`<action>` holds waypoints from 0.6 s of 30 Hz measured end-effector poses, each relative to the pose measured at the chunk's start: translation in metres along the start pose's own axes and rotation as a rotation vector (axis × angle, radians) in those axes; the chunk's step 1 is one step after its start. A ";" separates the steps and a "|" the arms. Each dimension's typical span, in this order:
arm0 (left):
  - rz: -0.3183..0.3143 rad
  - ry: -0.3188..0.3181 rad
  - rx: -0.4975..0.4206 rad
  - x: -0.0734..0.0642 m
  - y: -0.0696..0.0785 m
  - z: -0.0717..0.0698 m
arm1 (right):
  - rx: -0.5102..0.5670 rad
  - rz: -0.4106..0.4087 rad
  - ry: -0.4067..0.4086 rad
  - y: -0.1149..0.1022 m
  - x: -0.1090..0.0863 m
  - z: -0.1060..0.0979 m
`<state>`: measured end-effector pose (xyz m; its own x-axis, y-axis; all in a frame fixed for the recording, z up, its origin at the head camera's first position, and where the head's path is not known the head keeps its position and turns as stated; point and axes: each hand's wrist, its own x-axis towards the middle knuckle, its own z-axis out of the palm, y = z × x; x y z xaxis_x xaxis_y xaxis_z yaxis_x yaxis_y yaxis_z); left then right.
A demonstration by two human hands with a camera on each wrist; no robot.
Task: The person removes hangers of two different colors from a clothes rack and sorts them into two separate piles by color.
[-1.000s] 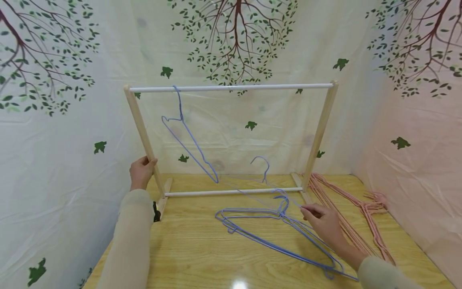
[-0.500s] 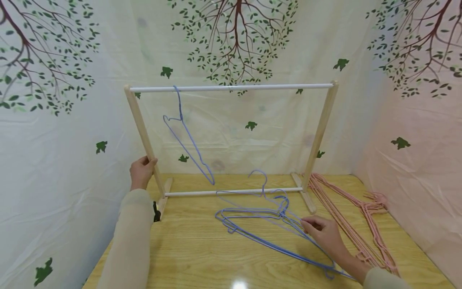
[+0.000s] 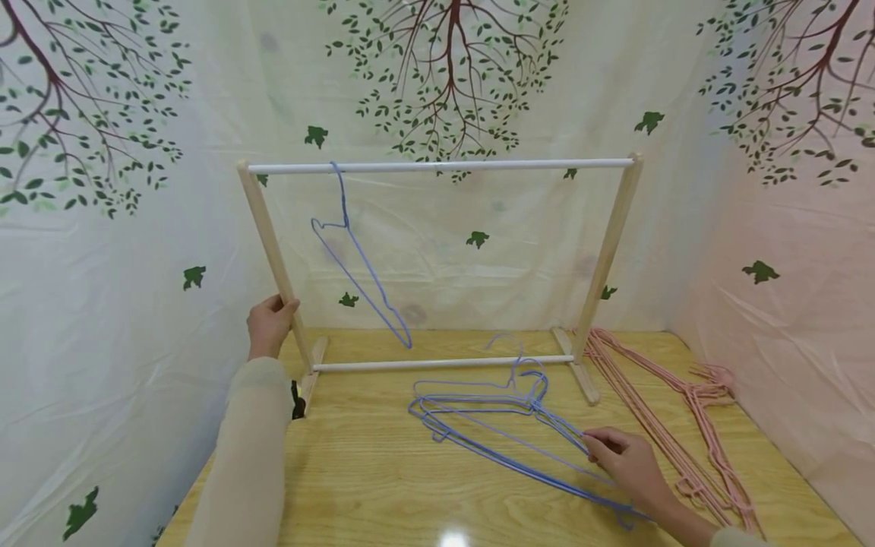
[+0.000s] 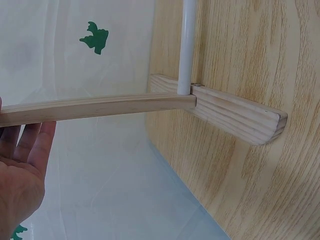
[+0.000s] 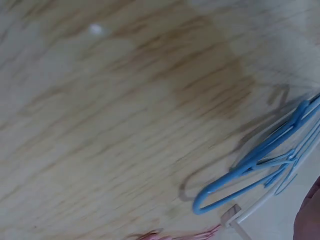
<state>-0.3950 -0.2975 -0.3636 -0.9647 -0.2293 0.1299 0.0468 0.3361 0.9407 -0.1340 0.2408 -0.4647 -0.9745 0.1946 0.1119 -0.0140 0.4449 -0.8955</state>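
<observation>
My left hand [image 3: 269, 327] grips the left wooden post [image 3: 265, 235] of a small clothes rack; in the left wrist view its fingers [image 4: 42, 142] lie against that post. Between the fingertips of my right hand [image 3: 627, 462] is a thin blue clothes hanger [image 3: 518, 352], its hook pointing up, just over a pile of blue hangers [image 3: 506, 460] on the table. Whether it touches the pile I cannot tell. One blue hanger [image 3: 344, 201] hangs by its hook near the left end of the rack's white top bar [image 3: 444, 165]. Only an edge of the right hand shows in the right wrist view.
Pink hangers [image 3: 697, 391] lie on the wooden table [image 3: 369, 486] to the right, partly behind the rack's right post [image 3: 608, 251]. A white lower bar [image 3: 410, 365] joins the rack's feet. Patterned sheeting [image 3: 437, 251] encloses the table's back and sides.
My right hand has moved down and slightly right, bringing its hanger lower over the blue pile. The hanging hanger swings slightly. The left hand stays on the post.
</observation>
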 end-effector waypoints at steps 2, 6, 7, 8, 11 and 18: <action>-0.002 -0.003 -0.004 0.000 0.000 0.000 | -0.023 0.024 0.013 0.003 0.002 -0.001; -0.001 -0.003 -0.010 0.002 0.000 0.000 | -0.113 -0.023 0.043 0.007 0.005 -0.001; -0.003 -0.003 -0.010 0.003 0.000 0.000 | -0.134 -0.043 0.052 0.008 0.006 -0.001; -0.004 -0.004 -0.009 0.004 -0.001 0.000 | -0.155 -0.057 0.059 0.009 0.007 -0.001; -0.008 -0.003 -0.005 0.006 -0.001 0.001 | -0.223 -0.083 0.081 0.012 0.008 -0.001; 0.003 0.007 -0.007 0.010 -0.003 0.001 | -0.389 -0.097 0.117 0.016 0.014 -0.002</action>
<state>-0.4050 -0.2993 -0.3652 -0.9628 -0.2344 0.1346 0.0514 0.3301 0.9425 -0.1471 0.2527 -0.4764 -0.9403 0.2241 0.2560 0.0035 0.7586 -0.6515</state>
